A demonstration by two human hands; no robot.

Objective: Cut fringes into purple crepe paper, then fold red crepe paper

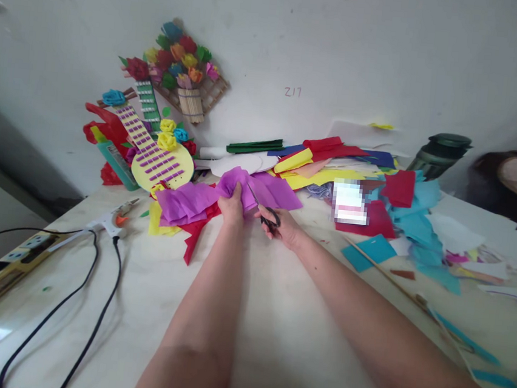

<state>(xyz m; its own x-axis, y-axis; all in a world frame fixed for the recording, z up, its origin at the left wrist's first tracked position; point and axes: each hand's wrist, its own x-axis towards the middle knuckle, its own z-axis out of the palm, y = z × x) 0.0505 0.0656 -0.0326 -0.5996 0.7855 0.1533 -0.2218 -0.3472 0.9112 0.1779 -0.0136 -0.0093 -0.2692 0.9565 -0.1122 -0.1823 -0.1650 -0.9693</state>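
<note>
A wide piece of purple crepe paper (184,204) stretches across the middle of the table, wrinkled and partly bunched up. My left hand (232,205) grips it near its centre, the thumb pressed on top. Black-handled scissors (270,219) are in my right hand (285,228), the fingers wrapped round their loops. Their blades point up and left into the purple paper, just right of my left hand. Red paper (195,241) and yellow paper (164,224) lie partly under the purple piece's left part.
At left are a glue gun (112,221) with a black cord and a power strip (8,270). A paper-flower guitar (163,163) and a glue bottle (118,159) stand behind. Coloured paper sheets (319,175), blue scraps (420,228), a thin stick (383,270) and a dark bottle (440,156) lie right.
</note>
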